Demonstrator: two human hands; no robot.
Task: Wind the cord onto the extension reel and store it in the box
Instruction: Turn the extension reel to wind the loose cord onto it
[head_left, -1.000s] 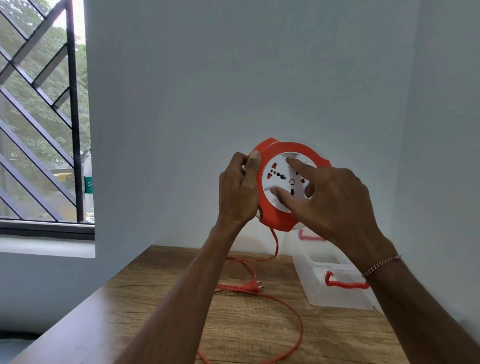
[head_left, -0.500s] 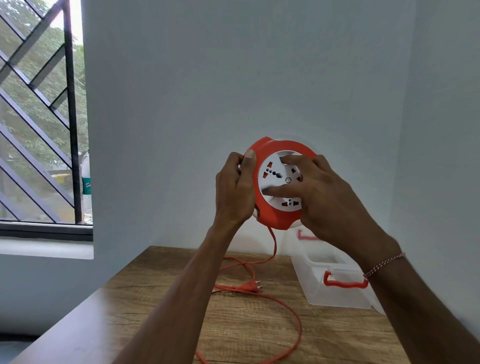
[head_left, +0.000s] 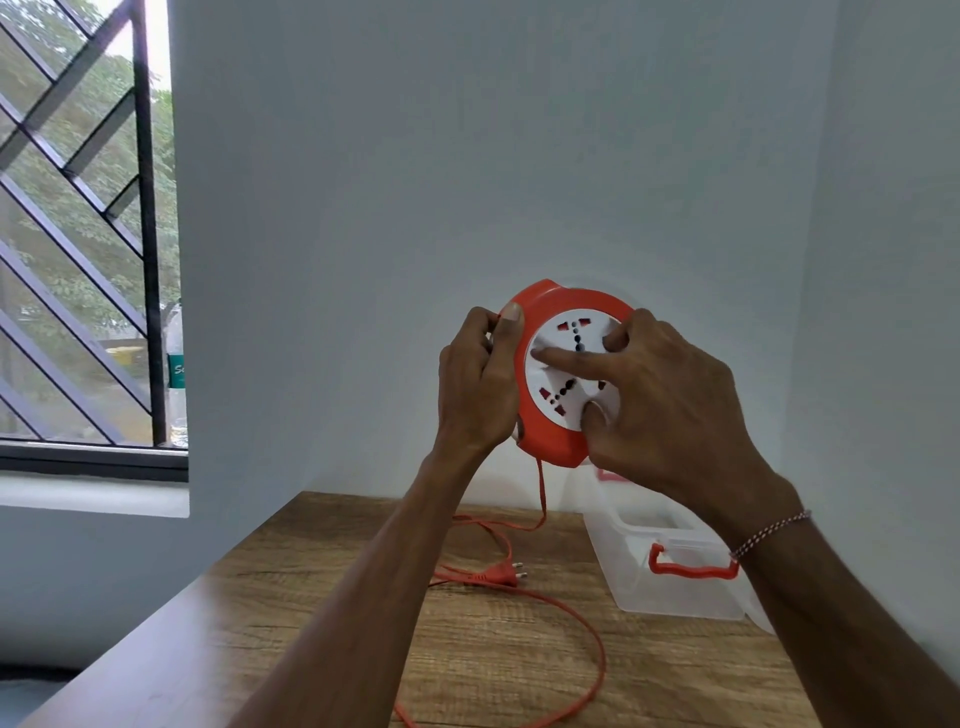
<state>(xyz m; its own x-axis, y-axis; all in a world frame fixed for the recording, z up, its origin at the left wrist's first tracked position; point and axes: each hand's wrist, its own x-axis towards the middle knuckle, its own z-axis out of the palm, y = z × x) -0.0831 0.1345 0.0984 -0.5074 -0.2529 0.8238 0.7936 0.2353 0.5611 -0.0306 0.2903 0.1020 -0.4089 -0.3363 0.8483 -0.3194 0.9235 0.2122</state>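
Holding the Reel Up Over the Desk

The left hand (head_left: 478, 384) grips the edge of the round orange plastic reel with a white socket face (head_left: 563, 374), its fingers curled round the rim. The right hand (head_left: 670, 405) rests on the white face, fingers spread, thumb pressing low. A thin orange cord (head_left: 582, 634) hangs down and loops on the brown wooden desk (head_left: 322, 597), its plug (head_left: 498, 574) lying flat. The clear plastic box with orange handles (head_left: 675, 566) sits just beside the cord.

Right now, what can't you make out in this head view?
- How much cord is wound: reel casing hides it.
- Cord's near loop: cut by bottom edge.
- Box far handle: behind right hand.
- Reel's back: behind left hand.
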